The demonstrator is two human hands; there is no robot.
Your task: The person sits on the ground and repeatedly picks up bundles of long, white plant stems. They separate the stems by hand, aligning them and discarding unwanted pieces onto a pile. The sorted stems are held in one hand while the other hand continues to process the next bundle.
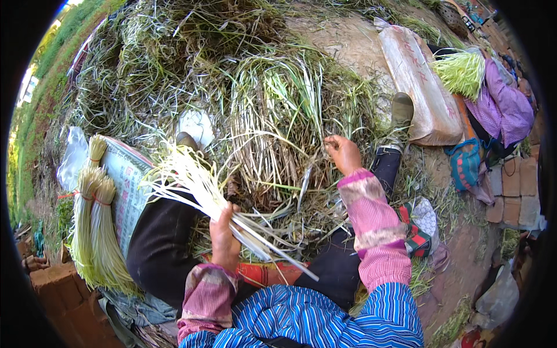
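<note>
In my left hand [225, 240] is a loose bunch of pale yellow-white leafy stalks [193, 182], which look like blanched chives. Their leaf ends fan out up and left, and the white stem ends stick out to the lower right over my lap. My right hand [346, 157] is at the right edge of a heap of long stalks [265, 152], green, white and withered brown. Its thumb and fingertips are close together at a thin stalk; whether they grip it is not clear. Both forearms wear soiled pink checked sleeves.
Tied bundles of pale stalks [100, 226] lie on a printed sack [128, 187] to the left. Dry cut grass [152, 78] covers the ground ahead. To the right are a long wrapped package [417, 82], a person in a purple checked top [500, 104] and stacked bricks [515, 182].
</note>
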